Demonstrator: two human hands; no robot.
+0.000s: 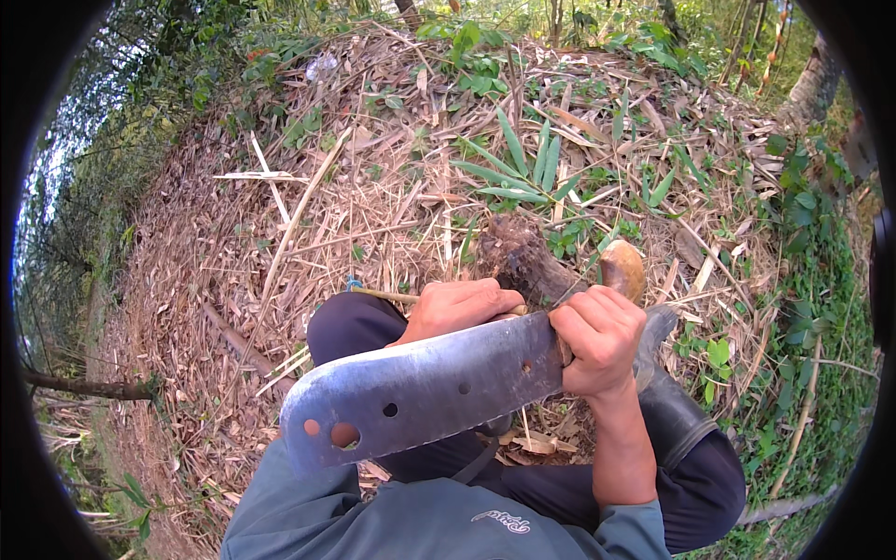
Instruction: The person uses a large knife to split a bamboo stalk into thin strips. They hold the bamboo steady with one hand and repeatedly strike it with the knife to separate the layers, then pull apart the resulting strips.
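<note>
A broad steel machete [429, 387] with several round holes lies slantwise across the front of my body. My right hand [599, 338] is closed round its grip, and the rounded wooden handle end [623, 269] sticks out beyond my fist. Behind the blade, my left hand [459, 306] is closed on a thin yellowish stick [385, 296]. The stick's left end, with something blue on it, shows past my knee, while its other end comes close to the blade near the grip. The blade hides part of my left hand.
A dark, rough stump [523, 252] stands just beyond my hands. Split pale sticks [303, 210] lie on the leaf-littered ground at the left. Green leaves [527, 168] grow ahead. My dark boot [679, 415] is at the right, and a brown branch [238, 336] lies at the left.
</note>
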